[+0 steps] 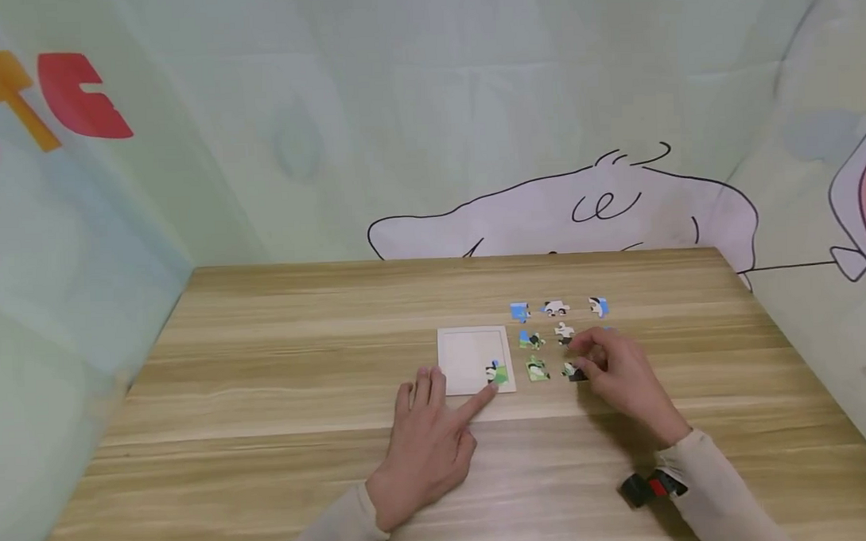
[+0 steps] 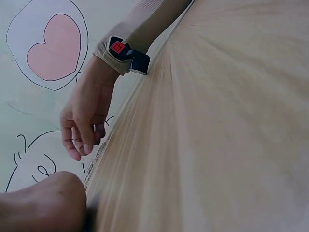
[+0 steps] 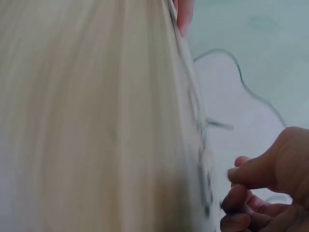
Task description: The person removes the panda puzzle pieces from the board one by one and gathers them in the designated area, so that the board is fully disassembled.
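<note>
My left hand [image 1: 428,442] lies at the near edge of a square white puzzle tray [image 1: 472,330]. Its straight index finger touches the bottom of a green, black and white puzzle piece [image 1: 499,373] in the tray's near right corner; the other fingertips rest by the near left corner. Over the loose pieces hovers my right hand [image 1: 626,375], thumb and fingers bent and apart. Its fingertips are close to a black-and-white piece [image 1: 571,371] and below a panda piece [image 1: 564,332]. In the right wrist view, nothing shows between the right hand's fingers [image 3: 256,174].
More loose pieces lie right of the tray: a blue one [image 1: 520,311], a panda-face one [image 1: 555,308], a blue-edged one [image 1: 599,306], and green ones [image 1: 537,369] nearer. A blue bit shows behind the right hand. The wooden table [image 1: 278,347] meets a printed cloth wall [image 1: 427,103].
</note>
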`<state>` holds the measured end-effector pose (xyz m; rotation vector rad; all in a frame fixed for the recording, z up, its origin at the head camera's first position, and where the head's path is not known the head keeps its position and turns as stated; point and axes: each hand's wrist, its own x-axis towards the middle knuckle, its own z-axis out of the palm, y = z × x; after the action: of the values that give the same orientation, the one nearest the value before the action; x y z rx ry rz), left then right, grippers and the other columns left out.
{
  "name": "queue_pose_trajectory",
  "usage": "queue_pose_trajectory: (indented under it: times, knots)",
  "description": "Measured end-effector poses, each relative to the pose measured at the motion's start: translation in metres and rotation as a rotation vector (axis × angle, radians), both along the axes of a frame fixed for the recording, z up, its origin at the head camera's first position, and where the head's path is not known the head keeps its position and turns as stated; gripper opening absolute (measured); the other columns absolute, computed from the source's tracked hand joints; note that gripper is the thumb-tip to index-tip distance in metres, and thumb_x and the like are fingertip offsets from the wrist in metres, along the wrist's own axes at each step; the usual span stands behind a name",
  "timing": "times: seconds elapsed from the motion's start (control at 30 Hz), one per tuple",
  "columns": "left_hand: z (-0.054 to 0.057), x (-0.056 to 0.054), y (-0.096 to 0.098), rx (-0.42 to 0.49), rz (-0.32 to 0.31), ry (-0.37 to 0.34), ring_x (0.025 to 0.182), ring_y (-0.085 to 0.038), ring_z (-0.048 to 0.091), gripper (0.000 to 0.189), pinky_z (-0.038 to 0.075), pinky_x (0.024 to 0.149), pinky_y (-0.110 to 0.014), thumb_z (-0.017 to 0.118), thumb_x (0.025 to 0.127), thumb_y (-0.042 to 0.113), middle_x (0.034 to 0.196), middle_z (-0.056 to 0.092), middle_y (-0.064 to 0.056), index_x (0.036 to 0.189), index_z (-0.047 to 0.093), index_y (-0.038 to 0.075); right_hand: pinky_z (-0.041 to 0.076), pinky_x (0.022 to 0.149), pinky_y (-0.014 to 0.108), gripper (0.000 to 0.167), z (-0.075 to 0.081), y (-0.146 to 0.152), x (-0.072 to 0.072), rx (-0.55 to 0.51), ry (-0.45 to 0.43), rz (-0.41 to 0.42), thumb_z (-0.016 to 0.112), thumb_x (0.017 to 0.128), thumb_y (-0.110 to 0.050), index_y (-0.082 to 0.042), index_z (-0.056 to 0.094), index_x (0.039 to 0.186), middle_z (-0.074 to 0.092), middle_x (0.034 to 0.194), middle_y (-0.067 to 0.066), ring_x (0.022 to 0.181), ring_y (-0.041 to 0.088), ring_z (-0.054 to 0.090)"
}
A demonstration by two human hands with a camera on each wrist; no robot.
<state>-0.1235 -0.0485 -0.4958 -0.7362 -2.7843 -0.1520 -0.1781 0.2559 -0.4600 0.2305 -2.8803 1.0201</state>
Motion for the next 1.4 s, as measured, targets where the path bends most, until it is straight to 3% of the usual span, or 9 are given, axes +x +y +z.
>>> queue_pose_trajectory:
  times: [0.2, 0.33, 0.47, 0.73, 0.93, 1.03, 1.23, 1.4]
  knots:
    - [-0.001, 0.000, 0.000, 0.000, -0.004, -0.008, 0.128, -0.040, 0.049, 0.065, 0.040, 0.100, -0.055, 0.058, 0.095, 0.033, 0.130, 0.055, -0.024, 0.157, 0.049, 0.050, 0.044, 0.062, 0.023, 0.023, 0.000, -0.039, -0.002, -0.024, 0.055, 0.128, 0.067, 0.095, 0.004, -0.007, 0.081, 0.111, 0.071, 0.094, 0.006, 0.071, 0.009, 0.051]
    - [0.000, 0.000, 0.000, -0.017, -0.005, -0.017, 0.130, -0.041, 0.049, 0.065, 0.042, 0.101, -0.055, 0.057, 0.097, 0.034, 0.132, 0.055, -0.025, 0.158, 0.047, 0.051, 0.043, 0.069, 0.024, 0.029, -0.003, -0.063, -0.005, 0.089, 0.073, 0.255, 0.067, 0.096, 0.000, -0.009, 0.082, 0.119, 0.068, 0.101, 0.006, 0.079, 0.010, 0.050]
    - [0.001, 0.001, 0.001, -0.036, -0.004, -0.026, 0.132, -0.042, 0.048, 0.064, 0.042, 0.103, -0.056, 0.056, 0.098, 0.036, 0.134, 0.054, -0.025, 0.159, 0.045, 0.051, 0.040, 0.072, 0.026, 0.029, -0.007, -0.076, -0.006, 0.182, 0.115, 0.291, 0.068, 0.095, -0.001, -0.011, 0.082, 0.118, 0.068, 0.109, 0.009, 0.080, 0.011, 0.049]
    - [0.002, 0.002, 0.000, -0.048, 0.000, -0.026, 0.132, -0.042, 0.049, 0.064, 0.042, 0.103, -0.056, 0.056, 0.098, 0.036, 0.134, 0.054, -0.025, 0.160, 0.045, 0.051, 0.042, 0.072, 0.025, 0.027, -0.005, -0.081, -0.005, 0.121, 0.080, 0.265, 0.067, 0.094, -0.001, -0.011, 0.080, 0.115, 0.069, 0.111, 0.007, 0.080, 0.010, 0.052]
    - [0.002, 0.002, -0.001, -0.059, 0.004, -0.018, 0.131, -0.041, 0.048, 0.065, 0.042, 0.103, -0.055, 0.056, 0.098, 0.036, 0.133, 0.054, -0.024, 0.160, 0.044, 0.052, 0.043, 0.066, 0.024, 0.014, -0.004, -0.084, -0.005, -0.003, 0.001, 0.213, 0.077, 0.096, -0.011, -0.013, 0.076, 0.110, 0.069, 0.093, 0.000, 0.071, 0.007, 0.053]
    - [0.001, 0.001, -0.001, -0.056, 0.001, -0.002, 0.130, -0.040, 0.047, 0.065, 0.041, 0.103, -0.054, 0.056, 0.098, 0.036, 0.132, 0.054, -0.023, 0.160, 0.045, 0.051, 0.044, 0.058, 0.023, 0.010, -0.004, -0.081, -0.007, -0.107, 0.011, 0.182, 0.080, 0.095, -0.009, -0.014, 0.075, 0.102, 0.071, 0.083, -0.001, 0.065, 0.006, 0.054]
    - [0.001, 0.001, -0.001, -0.041, -0.002, 0.009, 0.129, -0.039, 0.048, 0.064, 0.042, 0.102, -0.053, 0.057, 0.098, 0.035, 0.132, 0.055, -0.023, 0.159, 0.045, 0.052, 0.048, 0.059, 0.023, 0.013, 0.008, -0.042, -0.011, -0.197, 0.019, 0.051, 0.078, 0.098, -0.010, -0.007, 0.076, 0.110, 0.079, 0.097, 0.011, 0.070, 0.009, 0.061]
    - [0.000, 0.002, -0.001, -0.035, 0.005, 0.009, 0.130, -0.040, 0.049, 0.064, 0.042, 0.102, -0.054, 0.057, 0.098, 0.034, 0.133, 0.055, -0.025, 0.158, 0.047, 0.051, 0.049, 0.064, 0.022, 0.021, 0.020, 0.008, -0.007, -0.112, -0.025, -0.053, 0.073, 0.103, -0.018, -0.005, 0.077, 0.119, 0.079, 0.109, 0.016, 0.079, 0.009, 0.061]
